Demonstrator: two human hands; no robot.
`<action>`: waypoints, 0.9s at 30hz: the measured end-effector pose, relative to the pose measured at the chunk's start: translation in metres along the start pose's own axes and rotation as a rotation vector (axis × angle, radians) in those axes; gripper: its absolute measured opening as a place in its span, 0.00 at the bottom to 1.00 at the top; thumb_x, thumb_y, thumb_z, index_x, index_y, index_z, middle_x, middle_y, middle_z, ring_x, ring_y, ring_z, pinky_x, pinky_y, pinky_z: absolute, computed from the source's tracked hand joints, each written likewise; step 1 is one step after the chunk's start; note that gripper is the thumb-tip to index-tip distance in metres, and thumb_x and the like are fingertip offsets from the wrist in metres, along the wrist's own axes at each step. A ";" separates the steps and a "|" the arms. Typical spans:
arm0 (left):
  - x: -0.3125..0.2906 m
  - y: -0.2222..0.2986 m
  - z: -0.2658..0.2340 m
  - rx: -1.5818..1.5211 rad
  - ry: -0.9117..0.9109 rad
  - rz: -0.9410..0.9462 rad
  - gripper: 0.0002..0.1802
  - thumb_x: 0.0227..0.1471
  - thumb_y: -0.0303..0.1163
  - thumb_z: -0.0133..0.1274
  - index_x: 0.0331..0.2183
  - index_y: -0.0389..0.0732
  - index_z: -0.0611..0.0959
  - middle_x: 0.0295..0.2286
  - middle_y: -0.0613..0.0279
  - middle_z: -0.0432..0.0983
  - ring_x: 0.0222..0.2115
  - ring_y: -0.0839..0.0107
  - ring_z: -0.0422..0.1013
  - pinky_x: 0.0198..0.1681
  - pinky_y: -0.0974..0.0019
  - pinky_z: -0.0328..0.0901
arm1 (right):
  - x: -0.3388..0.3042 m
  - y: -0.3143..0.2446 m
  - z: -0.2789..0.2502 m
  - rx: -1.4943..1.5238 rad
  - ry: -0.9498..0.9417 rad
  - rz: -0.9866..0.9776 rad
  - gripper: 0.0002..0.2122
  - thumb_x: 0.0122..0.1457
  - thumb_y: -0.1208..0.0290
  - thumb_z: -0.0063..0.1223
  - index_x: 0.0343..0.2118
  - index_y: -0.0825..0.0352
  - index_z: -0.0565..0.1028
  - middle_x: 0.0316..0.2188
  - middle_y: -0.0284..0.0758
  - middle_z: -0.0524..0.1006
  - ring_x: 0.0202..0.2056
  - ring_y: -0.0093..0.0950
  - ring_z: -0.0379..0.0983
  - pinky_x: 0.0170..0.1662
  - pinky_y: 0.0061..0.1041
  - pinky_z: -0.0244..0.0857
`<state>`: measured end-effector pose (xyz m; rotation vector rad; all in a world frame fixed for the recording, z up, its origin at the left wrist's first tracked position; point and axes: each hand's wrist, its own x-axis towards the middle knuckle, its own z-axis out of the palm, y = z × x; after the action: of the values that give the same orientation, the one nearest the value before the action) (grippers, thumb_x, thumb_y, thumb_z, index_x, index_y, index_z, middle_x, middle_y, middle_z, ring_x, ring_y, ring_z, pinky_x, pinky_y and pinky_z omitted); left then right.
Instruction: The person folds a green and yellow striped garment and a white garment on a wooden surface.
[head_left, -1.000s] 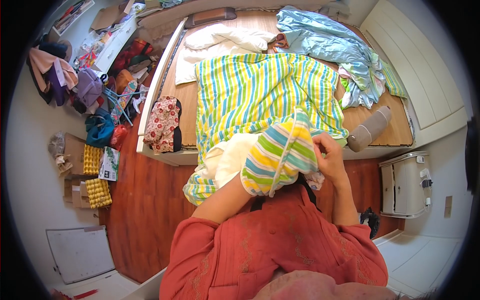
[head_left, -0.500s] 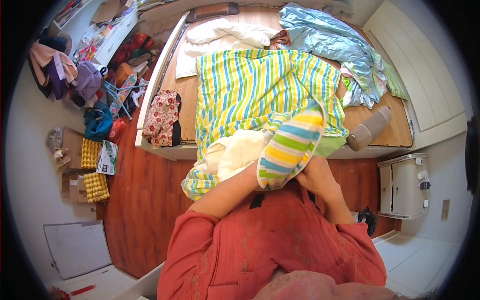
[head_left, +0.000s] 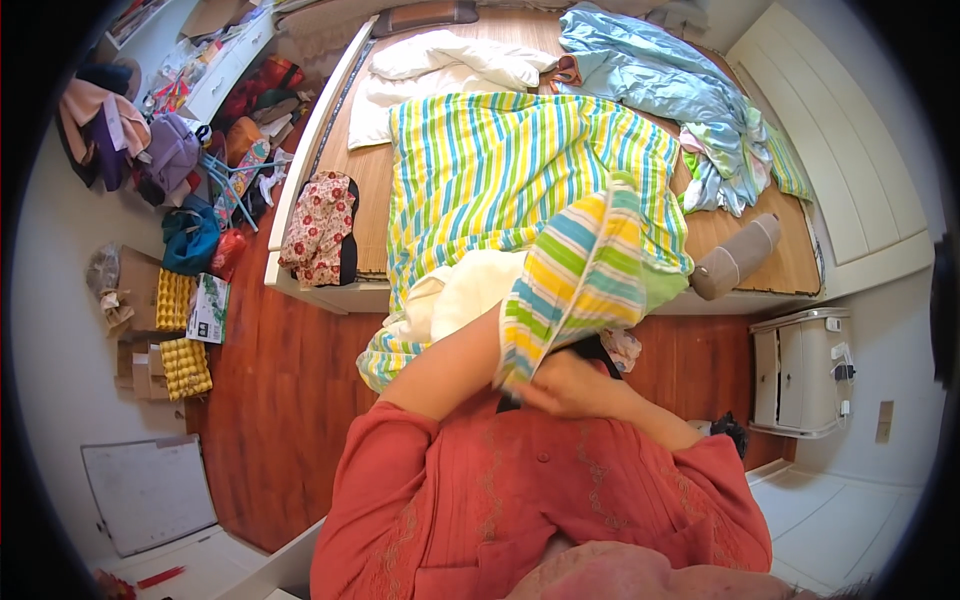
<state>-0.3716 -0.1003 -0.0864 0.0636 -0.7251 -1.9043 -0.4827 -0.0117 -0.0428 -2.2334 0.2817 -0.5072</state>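
Observation:
A duvet cover (head_left: 535, 150) with yellow, green, blue and white stripes lies spread over the bed's near half. One corner of it is raised in front of me, and my left forearm (head_left: 450, 365) runs up into this raised part. The cloth hides my left hand, so its fingers do not show. At the cover's lower edge, beside my left forearm, my right hand (head_left: 565, 385) is closed on the cloth. A cream-white quilt (head_left: 480, 290) bulges out of the cover to the left of the raised part and hangs over the bed's near edge.
On the wooden bed boards lie a white quilt (head_left: 440, 65), a blue quilt (head_left: 650, 70), a floral cloth (head_left: 318, 225) and a brown bolster (head_left: 737, 257). A cream cabinet (head_left: 800, 375) stands right; yellow egg trays (head_left: 185, 367) and a box (head_left: 209, 308) stand left.
My right hand has moved left and nearer to my body, toward my left forearm, pulling the cover's edge along. The raised corner has turned and creased.

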 end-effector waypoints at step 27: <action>-0.048 -0.009 0.076 1.618 -0.066 0.343 0.15 0.47 0.31 0.51 0.39 0.38 0.75 0.36 0.48 0.74 0.39 0.51 0.70 0.39 0.57 0.66 | -0.035 0.015 -0.052 1.344 0.884 0.569 0.19 0.62 0.68 0.45 0.55 0.66 0.62 0.52 0.37 0.69 0.51 0.31 0.67 0.53 0.34 0.63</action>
<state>-0.3845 -0.0227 -0.0417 0.8053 -1.9730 -0.5961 -0.5378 -0.0440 -0.0331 -0.5047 0.7176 -0.9485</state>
